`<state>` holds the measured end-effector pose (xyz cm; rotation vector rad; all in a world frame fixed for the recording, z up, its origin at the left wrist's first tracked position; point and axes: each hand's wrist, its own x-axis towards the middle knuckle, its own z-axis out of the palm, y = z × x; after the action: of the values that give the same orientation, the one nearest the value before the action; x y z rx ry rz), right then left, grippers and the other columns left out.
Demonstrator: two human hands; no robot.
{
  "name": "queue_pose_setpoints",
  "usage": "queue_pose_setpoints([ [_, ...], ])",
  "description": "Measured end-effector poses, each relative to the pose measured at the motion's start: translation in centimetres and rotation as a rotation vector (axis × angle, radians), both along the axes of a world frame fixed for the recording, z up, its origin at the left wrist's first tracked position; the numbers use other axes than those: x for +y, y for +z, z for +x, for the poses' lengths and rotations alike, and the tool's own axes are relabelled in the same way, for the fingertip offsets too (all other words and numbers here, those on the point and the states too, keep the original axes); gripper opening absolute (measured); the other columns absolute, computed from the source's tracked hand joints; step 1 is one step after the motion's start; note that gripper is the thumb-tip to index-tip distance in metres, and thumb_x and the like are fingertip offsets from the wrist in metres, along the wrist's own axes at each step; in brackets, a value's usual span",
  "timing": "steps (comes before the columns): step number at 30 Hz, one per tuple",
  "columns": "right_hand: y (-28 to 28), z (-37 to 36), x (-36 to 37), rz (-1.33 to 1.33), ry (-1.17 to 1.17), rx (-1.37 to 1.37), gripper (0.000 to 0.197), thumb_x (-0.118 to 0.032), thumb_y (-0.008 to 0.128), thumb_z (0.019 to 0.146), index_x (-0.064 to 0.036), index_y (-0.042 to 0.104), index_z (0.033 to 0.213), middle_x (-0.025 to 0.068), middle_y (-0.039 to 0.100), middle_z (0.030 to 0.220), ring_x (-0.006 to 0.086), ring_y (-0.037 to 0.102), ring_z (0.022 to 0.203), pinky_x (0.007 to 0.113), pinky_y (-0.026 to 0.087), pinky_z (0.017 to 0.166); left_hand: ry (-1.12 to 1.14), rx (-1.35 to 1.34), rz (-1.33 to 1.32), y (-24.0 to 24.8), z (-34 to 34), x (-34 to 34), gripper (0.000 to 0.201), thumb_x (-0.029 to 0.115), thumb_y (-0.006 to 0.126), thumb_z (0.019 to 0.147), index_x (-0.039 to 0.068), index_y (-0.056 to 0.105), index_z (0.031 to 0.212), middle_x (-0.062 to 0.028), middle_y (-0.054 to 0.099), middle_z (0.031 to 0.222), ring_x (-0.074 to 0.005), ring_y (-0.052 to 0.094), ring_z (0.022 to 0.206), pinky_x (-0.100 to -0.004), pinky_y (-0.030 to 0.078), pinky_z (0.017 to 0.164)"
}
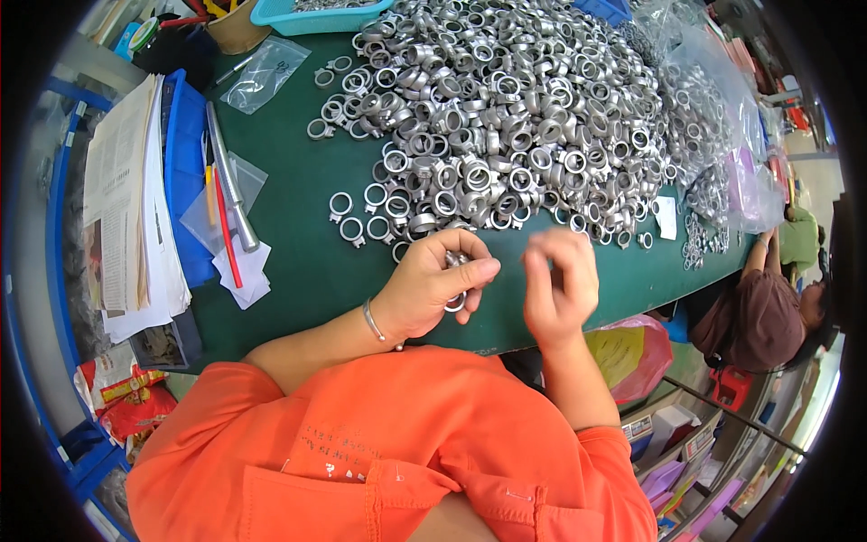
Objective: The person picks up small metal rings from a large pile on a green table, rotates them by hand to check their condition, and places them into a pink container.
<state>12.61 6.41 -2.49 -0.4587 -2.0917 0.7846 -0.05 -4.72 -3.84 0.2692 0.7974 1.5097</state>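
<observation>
Close to my body, my left hand (432, 282) is closed round a few small silver metal rings (456, 298), with the thumb laid over them. Part of these rings is hidden by my fingers. To its right, my right hand (562, 287) is raised above the table with its fingers bent and somewhat blurred. A gap shows between thumb and fingers, and I see nothing in it. Just beyond both hands spreads a large heap of similar metal rings (515, 117), each with a small lug. Several loose rings (350, 228) lie at the heap's left edge.
The green table (289, 172) holds a blue tray (185, 163), papers (126, 199), a metal rod (226, 172) and a red pen (228, 235) at left. A turquoise basket (316, 16) stands far back. Plastic bags (713, 117) of rings lie right. Another person (754, 312) is at far right.
</observation>
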Motion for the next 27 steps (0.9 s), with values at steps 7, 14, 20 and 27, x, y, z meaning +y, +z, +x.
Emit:
queue_pose_setpoints([
  [7, -1.9, -3.0, 3.3, 0.052, -0.182, -0.301, 0.013, -0.004, 0.066, 0.073, -0.0015, 0.057, 0.082, 0.0111, 0.052, 0.079, 0.0258, 0.052, 0.067, 0.032, 0.043, 0.058, 0.042, 0.003, -0.05, 0.9, -0.3, 0.2, 0.01, 0.008, 0.059, 0.083, 0.0, 0.053, 0.085, -0.0061, 0.055, 0.071, -0.0146, 0.06, 0.062, -0.0196, 0.042, 0.038],
  [14, -1.0, -0.2, 1.4, -0.1, 0.138, -0.056, 0.017, 0.004, 0.068, 0.066, -0.0004, 0.057, 0.078, 0.0118, 0.059, 0.082, 0.0228, 0.057, 0.072, 0.028, 0.046, 0.061, 0.048, 0.293, -0.061, 1.2, -0.3, 0.0, 0.011, 0.008, 0.059, 0.083, -0.001, 0.058, 0.089, -0.0063, 0.057, 0.073, -0.0113, 0.059, 0.063, -0.0182, 0.041, 0.039],
  [20, -1.1, 0.6, -0.9, -0.295, 0.205, 0.076, 0.026, 0.01, 0.063, 0.072, 0.0014, 0.054, 0.094, 0.0127, 0.058, 0.089, 0.0201, 0.059, 0.078, 0.028, 0.049, 0.067, 0.095, 0.519, 0.098, 0.5, 0.2, 0.0, 0.008, -0.002, 0.063, 0.078, 0.0, 0.061, 0.085, -0.0039, 0.054, 0.085, -0.0064, 0.053, 0.059, -0.0172, 0.041, 0.041],
  [27, -0.8, 1.1, -1.3, -1.031, 0.319, 0.1, 0.032, -0.021, 0.041, 0.095, 0.0057, 0.048, 0.111, 0.0093, 0.058, 0.088, 0.0139, 0.057, 0.076, 0.026, 0.047, 0.069, 0.146, 0.778, 0.216, 0.0, 0.1, 0.0, 0.009, -0.002, 0.064, 0.076, 0.001, 0.062, 0.084, -0.0039, 0.054, 0.083, -0.0065, 0.052, 0.06, -0.0169, 0.041, 0.042],
])
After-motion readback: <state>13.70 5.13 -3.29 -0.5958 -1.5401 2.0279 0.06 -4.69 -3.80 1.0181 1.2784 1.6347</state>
